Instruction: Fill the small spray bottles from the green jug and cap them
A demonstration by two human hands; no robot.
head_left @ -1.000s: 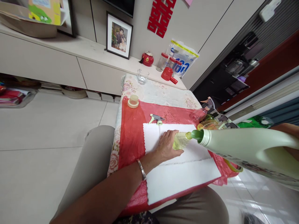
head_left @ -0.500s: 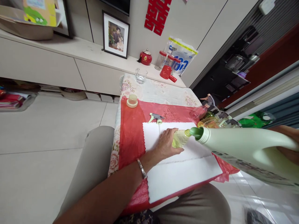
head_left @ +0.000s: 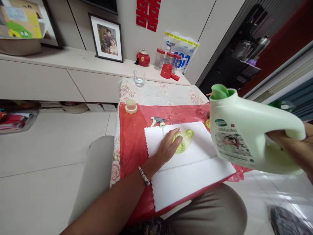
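My left hand [head_left: 167,146] is curled around the side of a see-through yellow-green bottle [head_left: 184,142], whose neck is uncapped. The bottle stands on a white sheet with a scalloped edge [head_left: 190,176]. At the right, my right hand [head_left: 290,145] grips the handle of a large pale-green detergent jug [head_left: 234,120]. The jug is held above the table's right side, its open mouth and green spout facing up and left, apart from the bottle. A grey and pale-green trigger spray head [head_left: 160,122] lies beyond the sheet. To its left sits a pale cap [head_left: 131,107].
Red plastic film [head_left: 133,140] covers part of the flowered tablecloth [head_left: 161,93]. At the table's far edge stands a glass mug [head_left: 139,79]. Behind it, a ledge holds a red pot [head_left: 143,58], red-lidded jars [head_left: 159,59], a red dipper-like item [head_left: 168,71] and a photo frame [head_left: 107,37].
The detergent jug has tipped back upright and lifted away from the bottle's mouth, to the right. The bottle, earlier tilted toward the jug, is now more upright in my left hand.
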